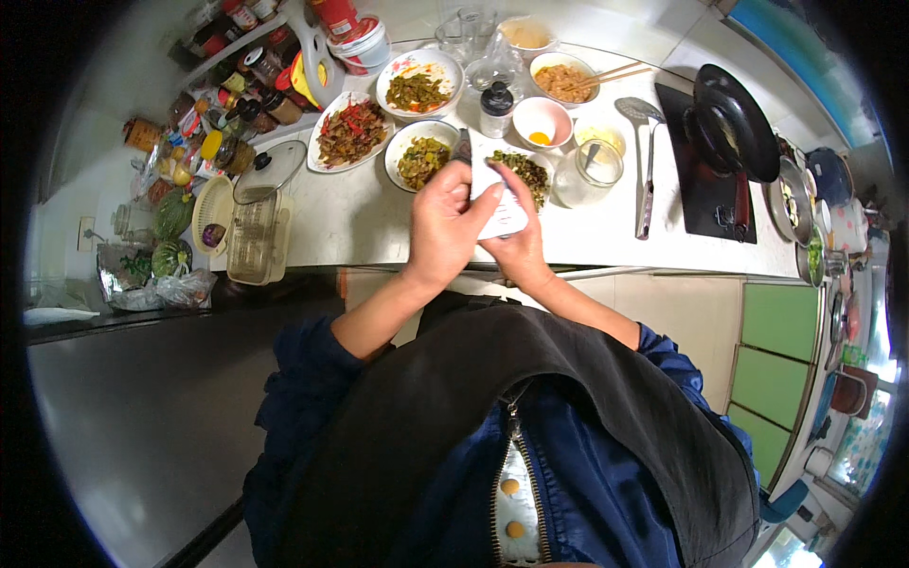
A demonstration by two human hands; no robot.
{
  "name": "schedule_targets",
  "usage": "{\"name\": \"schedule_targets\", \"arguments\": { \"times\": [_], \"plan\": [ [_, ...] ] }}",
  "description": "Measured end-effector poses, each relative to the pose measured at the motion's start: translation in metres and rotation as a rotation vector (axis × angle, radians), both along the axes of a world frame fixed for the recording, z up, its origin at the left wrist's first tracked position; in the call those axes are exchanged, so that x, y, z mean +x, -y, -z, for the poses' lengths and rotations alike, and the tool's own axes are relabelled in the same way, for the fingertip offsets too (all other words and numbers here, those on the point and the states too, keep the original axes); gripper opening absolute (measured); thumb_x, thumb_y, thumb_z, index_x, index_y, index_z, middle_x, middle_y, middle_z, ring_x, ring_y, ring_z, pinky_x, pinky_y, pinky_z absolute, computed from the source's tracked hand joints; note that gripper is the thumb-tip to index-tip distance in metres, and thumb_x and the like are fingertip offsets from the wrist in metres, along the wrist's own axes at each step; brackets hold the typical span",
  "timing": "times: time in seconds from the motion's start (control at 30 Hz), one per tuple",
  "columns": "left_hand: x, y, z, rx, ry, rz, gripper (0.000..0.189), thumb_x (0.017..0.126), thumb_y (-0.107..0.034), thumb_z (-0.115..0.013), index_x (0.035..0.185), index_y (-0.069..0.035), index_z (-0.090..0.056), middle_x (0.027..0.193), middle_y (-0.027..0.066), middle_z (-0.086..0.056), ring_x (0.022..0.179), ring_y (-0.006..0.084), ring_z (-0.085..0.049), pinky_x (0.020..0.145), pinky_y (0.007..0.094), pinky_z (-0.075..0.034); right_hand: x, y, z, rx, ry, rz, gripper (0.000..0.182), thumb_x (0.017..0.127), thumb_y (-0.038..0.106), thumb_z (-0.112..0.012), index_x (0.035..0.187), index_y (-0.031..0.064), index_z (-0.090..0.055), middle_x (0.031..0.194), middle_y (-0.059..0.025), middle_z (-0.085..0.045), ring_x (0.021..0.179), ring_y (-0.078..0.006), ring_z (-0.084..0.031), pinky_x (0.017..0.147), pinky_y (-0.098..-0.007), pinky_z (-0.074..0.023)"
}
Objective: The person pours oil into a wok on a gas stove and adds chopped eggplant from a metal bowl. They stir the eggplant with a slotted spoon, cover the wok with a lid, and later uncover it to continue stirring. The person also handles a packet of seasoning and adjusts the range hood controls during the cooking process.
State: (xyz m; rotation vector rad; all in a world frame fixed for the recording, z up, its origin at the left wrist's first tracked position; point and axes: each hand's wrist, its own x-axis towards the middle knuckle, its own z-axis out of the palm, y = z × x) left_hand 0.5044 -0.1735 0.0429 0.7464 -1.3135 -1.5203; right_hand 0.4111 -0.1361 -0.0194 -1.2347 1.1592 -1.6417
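Above the counter's front edge, my left hand (444, 227) and my right hand (520, 245) meet around a small white flat object (503, 213) that bears lines of writing. My left thumb lies across its face, while my right fingers wrap its far side and underside. A dark strip (463, 145) sticks out beyond my left fingers; what it is I cannot tell. Just past my hands are a bowl of chopped yellow-green vegetables (424, 160) and a dish of dark chopped greens (524, 170), partly hidden by my right hand. A glass jar (588, 177) stands to the right.
Farther back are a plate of meat with red peppers (353, 133), a bowl with egg yolk (542, 128) and a bowl with chopsticks (564, 79). A skimmer (645, 170) lies beside a black wok (735, 128) on the hob. Baskets (259, 241) sit at the left edge.
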Motion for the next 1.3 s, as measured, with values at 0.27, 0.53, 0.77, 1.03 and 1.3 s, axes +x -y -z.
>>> {"name": "schedule_targets", "arguments": {
  "times": [0.27, 0.53, 0.77, 1.03, 1.3],
  "plan": [
    [-0.039, -0.006, -0.002, -0.271, 0.207, 0.206, 0.034, 0.074, -0.012, -0.068, 0.102, -0.001, -0.053, 0.087, 0.0052, -0.059, 0.081, 0.0102, -0.056, 0.073, 0.0236, -0.046, -0.106, -0.084, -0.035, 0.269, 0.008, 0.108, 0.049, 0.067, 0.004, -0.067, 0.111, -0.0029, -0.047, 0.095, -0.0059, -0.059, 0.084, -0.0124, -0.055, 0.078, -0.0263, -0.0437],
    [-0.123, -0.041, 0.063, 0.384, -0.177, 0.868, 0.077, 0.066, -0.027, -0.076, 0.126, -0.003, -0.034, 0.121, 0.0087, -0.045, 0.112, 0.0177, -0.041, 0.093, 0.0308, -0.036, -0.162, -0.121, -0.019, 0.299, 0.166, 0.251, 0.043, 0.076, 0.017, -0.065, 0.111, -0.0006, -0.047, 0.1, -0.0061, -0.057, 0.089, -0.0131, -0.053, 0.08, -0.0262, -0.0422],
    [-0.148, -0.053, 0.085, 0.542, -0.222, 0.781, 0.063, 0.068, -0.022, -0.075, 0.117, -0.001, -0.042, 0.11, 0.0054, -0.053, 0.101, 0.0151, -0.05, 0.088, 0.0297, -0.04, -0.175, -0.104, -0.024, 0.426, -0.084, 0.418, 0.032, 0.086, 0.025, -0.054, 0.103, -0.0023, -0.053, 0.092, -0.0041, -0.057, 0.084, -0.0104, -0.049, 0.077, -0.024, -0.0395],
    [-0.16, -0.044, 0.105, 0.754, -0.345, 0.841, 0.054, 0.076, -0.027, -0.067, 0.117, -0.003, -0.043, 0.112, 0.0047, -0.053, 0.104, 0.0167, -0.05, 0.089, 0.0333, -0.041, -0.175, -0.075, -0.039, 0.532, -0.328, 0.528, 0.027, 0.086, 0.024, -0.054, 0.088, -0.0018, -0.059, 0.071, -0.0014, -0.056, 0.064, -0.0087, -0.047, 0.059, -0.0228, -0.0395],
    [-0.174, -0.033, 0.113, 0.978, -0.472, 0.937, 0.06, 0.075, -0.036, -0.064, 0.121, -0.005, -0.039, 0.116, 0.0043, -0.05, 0.108, 0.0181, -0.048, 0.093, 0.0354, -0.039, -0.188, -0.058, -0.038, 0.709, -0.438, 0.588, 0.042, 0.086, 0.037, -0.052, 0.085, -0.0039, -0.061, 0.066, -0.0041, -0.056, 0.062, -0.0096, -0.047, 0.057, -0.0246, -0.0404]
  ]
}}
